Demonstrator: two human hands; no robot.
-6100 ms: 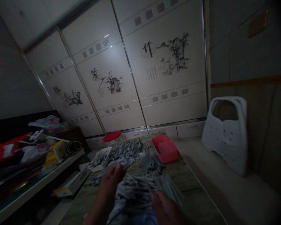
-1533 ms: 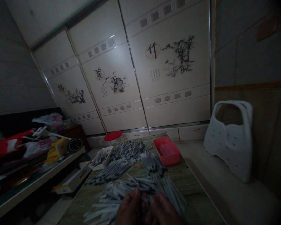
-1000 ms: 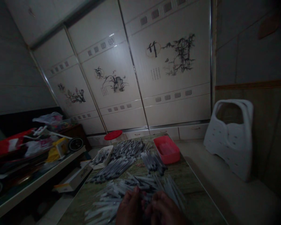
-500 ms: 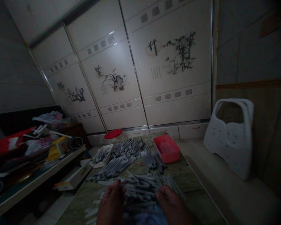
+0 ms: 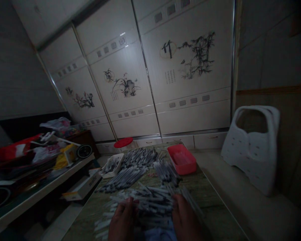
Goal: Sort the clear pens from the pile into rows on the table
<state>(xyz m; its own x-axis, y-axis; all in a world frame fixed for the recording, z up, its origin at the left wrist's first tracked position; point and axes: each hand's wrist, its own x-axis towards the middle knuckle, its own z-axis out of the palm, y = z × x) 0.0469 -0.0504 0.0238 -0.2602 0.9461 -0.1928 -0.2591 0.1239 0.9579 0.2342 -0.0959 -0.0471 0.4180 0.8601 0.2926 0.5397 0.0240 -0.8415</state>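
Along the near end of the table (image 5: 203, 201) | heap of slender grey-white plastic rods (image 5: 150, 204), loose and crisscrossed | left hand (image 5: 122, 222), right hand (image 5: 185, 217) touching either side of it, curled | grip: cannot tell whether either holds rods

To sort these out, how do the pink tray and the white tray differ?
The pink tray sits far right on the tabletop, the white tray far left. The white tray holds pen-like sticks; the pink tray shows none. Both are shallow, open and rectangular.
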